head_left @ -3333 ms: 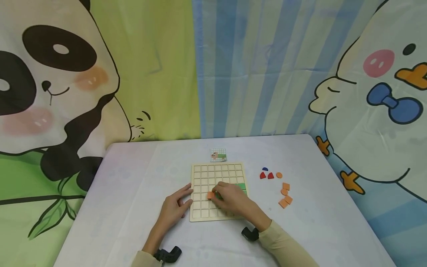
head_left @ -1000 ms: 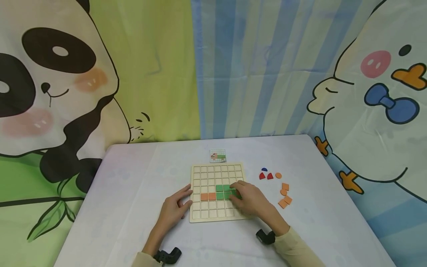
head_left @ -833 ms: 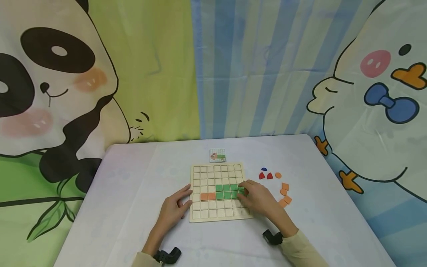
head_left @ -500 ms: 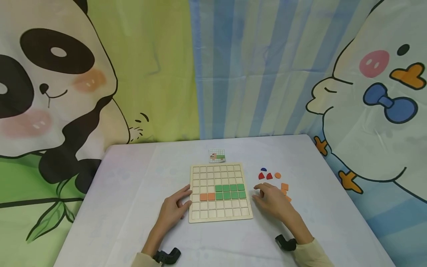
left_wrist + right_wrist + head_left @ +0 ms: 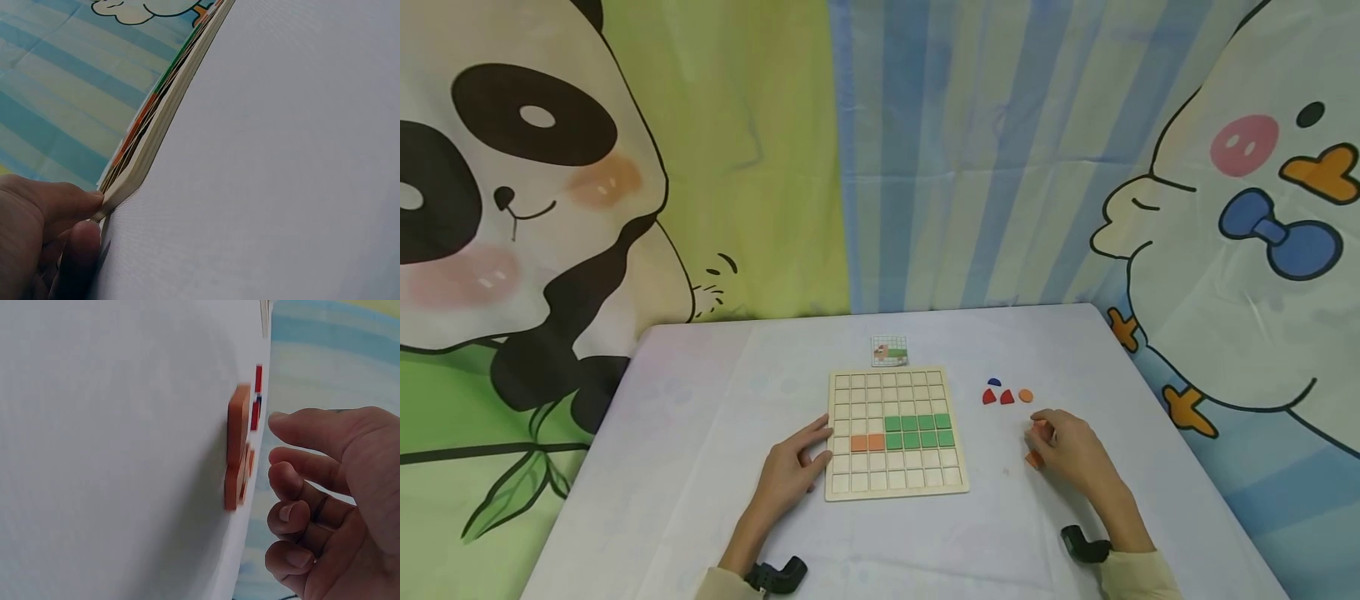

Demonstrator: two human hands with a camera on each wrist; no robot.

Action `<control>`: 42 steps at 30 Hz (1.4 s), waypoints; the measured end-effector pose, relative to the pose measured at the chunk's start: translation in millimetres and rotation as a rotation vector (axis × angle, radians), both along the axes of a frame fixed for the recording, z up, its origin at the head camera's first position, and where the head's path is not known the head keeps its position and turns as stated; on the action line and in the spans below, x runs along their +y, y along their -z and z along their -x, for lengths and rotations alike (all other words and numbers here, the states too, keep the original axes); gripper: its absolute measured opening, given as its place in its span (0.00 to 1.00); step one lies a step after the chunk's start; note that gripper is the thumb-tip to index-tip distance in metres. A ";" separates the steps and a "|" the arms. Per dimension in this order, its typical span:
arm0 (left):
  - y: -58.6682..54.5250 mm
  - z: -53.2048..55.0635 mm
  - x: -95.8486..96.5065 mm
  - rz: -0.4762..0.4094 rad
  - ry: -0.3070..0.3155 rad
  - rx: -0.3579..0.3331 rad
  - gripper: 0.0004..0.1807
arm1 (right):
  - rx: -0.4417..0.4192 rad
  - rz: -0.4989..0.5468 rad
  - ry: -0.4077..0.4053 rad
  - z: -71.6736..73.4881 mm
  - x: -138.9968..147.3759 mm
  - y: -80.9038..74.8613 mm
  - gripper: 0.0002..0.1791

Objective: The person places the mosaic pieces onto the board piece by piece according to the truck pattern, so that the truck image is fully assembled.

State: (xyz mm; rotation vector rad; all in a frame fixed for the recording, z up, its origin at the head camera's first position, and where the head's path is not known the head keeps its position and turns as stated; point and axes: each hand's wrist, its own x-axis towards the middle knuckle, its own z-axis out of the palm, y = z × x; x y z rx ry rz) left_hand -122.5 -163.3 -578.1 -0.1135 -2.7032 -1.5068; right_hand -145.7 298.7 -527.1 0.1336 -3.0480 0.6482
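Observation:
In the head view, the wooden grid board (image 5: 895,497) lies flat, holding two rows of green tiles (image 5: 917,432) and two orange tiles (image 5: 867,442) left of the lower row. My left hand (image 5: 794,457) rests at its left side, thumb and fingertips touching the edge; the left wrist view shows them at the board's corner. My right hand (image 5: 1072,450) is over the loose orange pieces (image 5: 1034,460) and partly hides them. In the right wrist view, its loosely bent fingers stand apart from the orange square pieces (image 5: 238,428), with nothing between them.
Behind the board lies a small pattern card (image 5: 890,351). Right of the board are two red pieces (image 5: 988,397), a blue half-round piece (image 5: 994,382) and an orange disc (image 5: 1026,396). A printed curtain (image 5: 760,167) hangs behind the white table (image 5: 715,400).
An orange tile my right hand held over the board now lies in the grid beside another. That hand has since moved right, off the board, to the loose orange pieces. My left hand stays put.

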 end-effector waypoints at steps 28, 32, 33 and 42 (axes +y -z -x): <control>-2.4 -0.4 -0.1 0.003 0.000 -0.022 0.25 | -0.051 -0.002 0.014 10.2 30.3 7.0 0.18; -1.8 -0.1 0.1 0.008 -0.001 -0.017 0.25 | -0.062 0.001 0.018 10.5 30.6 7.1 0.19; -1.7 -0.1 0.2 0.009 -0.002 -0.016 0.25 | -0.064 0.003 0.016 10.6 30.7 6.6 0.19; -1.9 -0.5 0.3 0.011 -0.006 -0.014 0.25 | -0.066 0.008 0.009 10.4 31.6 5.8 0.18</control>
